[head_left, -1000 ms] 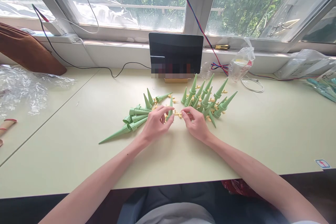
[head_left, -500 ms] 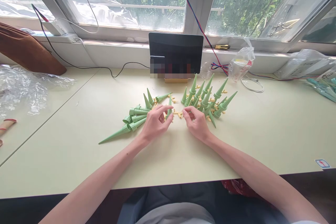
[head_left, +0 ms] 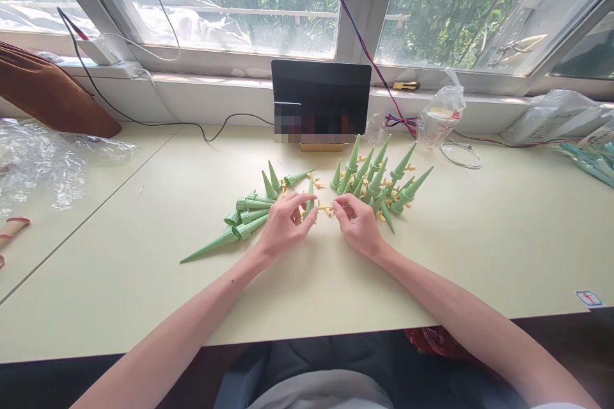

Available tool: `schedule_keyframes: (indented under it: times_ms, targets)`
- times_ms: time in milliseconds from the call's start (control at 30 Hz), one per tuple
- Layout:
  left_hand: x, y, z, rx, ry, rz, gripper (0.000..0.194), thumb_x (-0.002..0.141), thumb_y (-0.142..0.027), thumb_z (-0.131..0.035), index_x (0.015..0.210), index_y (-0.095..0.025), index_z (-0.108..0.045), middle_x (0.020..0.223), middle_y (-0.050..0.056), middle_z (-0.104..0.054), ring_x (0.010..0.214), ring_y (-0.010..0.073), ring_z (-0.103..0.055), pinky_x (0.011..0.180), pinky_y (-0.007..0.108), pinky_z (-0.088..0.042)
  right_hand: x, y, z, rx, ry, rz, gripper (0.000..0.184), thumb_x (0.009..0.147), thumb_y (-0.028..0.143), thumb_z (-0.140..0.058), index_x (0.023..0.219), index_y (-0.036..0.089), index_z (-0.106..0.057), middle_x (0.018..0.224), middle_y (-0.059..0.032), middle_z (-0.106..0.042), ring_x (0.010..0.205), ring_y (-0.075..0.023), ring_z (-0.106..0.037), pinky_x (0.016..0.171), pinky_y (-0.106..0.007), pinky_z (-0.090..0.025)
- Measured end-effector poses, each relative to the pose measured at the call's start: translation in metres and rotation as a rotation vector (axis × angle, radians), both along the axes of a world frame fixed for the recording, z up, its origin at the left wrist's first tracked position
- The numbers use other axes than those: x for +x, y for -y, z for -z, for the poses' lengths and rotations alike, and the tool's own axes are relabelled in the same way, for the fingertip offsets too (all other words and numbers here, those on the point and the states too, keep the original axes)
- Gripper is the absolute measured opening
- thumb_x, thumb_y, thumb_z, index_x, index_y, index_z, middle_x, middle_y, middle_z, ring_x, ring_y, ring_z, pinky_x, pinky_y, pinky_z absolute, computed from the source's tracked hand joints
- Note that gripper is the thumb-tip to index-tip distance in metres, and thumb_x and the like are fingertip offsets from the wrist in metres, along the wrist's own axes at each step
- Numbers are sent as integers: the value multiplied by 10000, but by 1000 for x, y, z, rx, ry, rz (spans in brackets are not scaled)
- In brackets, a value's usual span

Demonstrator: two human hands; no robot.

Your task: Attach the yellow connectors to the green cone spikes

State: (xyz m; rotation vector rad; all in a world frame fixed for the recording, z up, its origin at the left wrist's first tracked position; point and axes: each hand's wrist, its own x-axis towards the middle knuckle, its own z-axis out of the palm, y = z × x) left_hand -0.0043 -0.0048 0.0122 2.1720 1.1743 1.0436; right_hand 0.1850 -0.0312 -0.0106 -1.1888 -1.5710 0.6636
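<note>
In the middle of the table, my left hand (head_left: 283, 222) is closed around a green cone-shaped plant watering spike (head_left: 311, 188), its tip pointing up. Thumb and fingertips of my right hand (head_left: 359, 223) pinch a small yellow valve (head_left: 325, 208), which reaches across to the spike; whether the two are joined is hidden by my fingers. Left of my left hand lies a pile of green spikes (head_left: 254, 203), most on their sides. Beyond my right hand stands a cluster of green spikes (head_left: 377, 179) with yellow valves on them. Loose yellow valves (head_left: 316, 183) lie between the groups.
A dark tablet (head_left: 321, 92) leans at the back on a small brown stand (head_left: 322, 147). Behind the right cluster are a bagged cup (head_left: 437, 124) and a coiled white cable (head_left: 460, 156). Clear plastic wrap (head_left: 43, 163) covers the left side. A black cable (head_left: 206, 131) runs along the back.
</note>
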Motion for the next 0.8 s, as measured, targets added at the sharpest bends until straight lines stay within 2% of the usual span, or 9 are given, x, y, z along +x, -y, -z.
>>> schedule_keyframes:
  times_ms: [367,600,800]
  targets:
    - [2,3,0,-9,20,28,220,896,-305,-607,1083,-215,-681,798,-7,-577,512,69,-426,558,236,-435,0,1,-1,-7,5,-26,214,957,393,-523,924,192,-591,843,-42,-640,632,-148,-615,558,-267,-474]
    - [3,4,-1,-49,55,69,245,912,-319,-598,1122,-218,-677,889,24,-611,629,94,-577,571,223,-493,0,0,2,-8,21,-71,203,961,373,-529,979,186,-608,909,-54,-666,623,-139,-613,564,-269,-465]
    - [4,3,0,-87,101,88,262,916,-337,-602,1135,-212,-671,912,42,-592,715,115,-627,552,201,-531,1,0,2,13,29,-86,192,960,346,-538,993,180,-629,908,-51,-657,609,-124,-583,570,-268,-469]
